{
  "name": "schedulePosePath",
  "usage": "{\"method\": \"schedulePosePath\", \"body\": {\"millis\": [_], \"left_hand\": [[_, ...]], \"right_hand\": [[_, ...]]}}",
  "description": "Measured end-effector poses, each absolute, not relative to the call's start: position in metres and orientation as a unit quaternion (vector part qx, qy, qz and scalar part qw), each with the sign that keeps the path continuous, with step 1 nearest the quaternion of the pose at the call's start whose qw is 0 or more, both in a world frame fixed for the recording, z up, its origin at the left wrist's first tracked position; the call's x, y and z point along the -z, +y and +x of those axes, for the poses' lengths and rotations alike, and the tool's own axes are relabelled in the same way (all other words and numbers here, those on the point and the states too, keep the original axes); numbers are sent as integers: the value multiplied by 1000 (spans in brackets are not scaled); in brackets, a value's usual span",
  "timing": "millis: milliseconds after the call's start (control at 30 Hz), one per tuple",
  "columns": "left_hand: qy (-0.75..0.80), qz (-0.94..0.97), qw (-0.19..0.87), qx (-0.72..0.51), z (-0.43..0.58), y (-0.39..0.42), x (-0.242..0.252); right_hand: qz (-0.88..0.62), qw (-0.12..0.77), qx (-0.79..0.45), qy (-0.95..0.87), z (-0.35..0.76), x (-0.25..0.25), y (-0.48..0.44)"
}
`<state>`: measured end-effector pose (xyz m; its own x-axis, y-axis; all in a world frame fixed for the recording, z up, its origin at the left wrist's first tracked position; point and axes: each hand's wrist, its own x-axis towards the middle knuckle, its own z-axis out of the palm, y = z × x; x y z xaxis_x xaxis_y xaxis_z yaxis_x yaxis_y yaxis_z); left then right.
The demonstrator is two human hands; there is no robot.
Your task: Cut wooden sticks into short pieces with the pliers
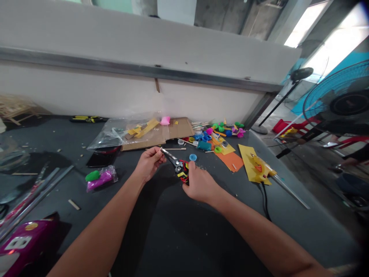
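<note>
The right hand (198, 185) is clenched around the red, yellow and black handles of the pliers (176, 164), over the dark table (178, 238); their metal nose reaches left to the left hand (149, 163), whose fingertips are pinched together at its tip; what they pinch is too small to tell; a blue cap (193, 157) lies just beyond.

The pliers (178, 166) sat over the tabletop (173, 234), the left hand (148, 163) at their tip, the right hand (198, 185) round their handles. Just behind them lay a cap (193, 157); further behind, cardboard (161, 135). Left of the pliers lay a bag (100, 179); right, a sheet (256, 167); behind and right, a heap of small parts (220, 134).
</note>
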<state>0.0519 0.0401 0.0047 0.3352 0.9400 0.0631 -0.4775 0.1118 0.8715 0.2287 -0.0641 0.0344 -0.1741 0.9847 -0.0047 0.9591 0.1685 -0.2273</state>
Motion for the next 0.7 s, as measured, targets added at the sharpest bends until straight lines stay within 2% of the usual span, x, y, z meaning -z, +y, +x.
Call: {"method": "schedulePosePath", "body": {"millis": [700], "left_hand": [[268,413,719,-490,52,41,-4]], "right_hand": [[-639,95,-111,-756,233,-37,-64]]}}
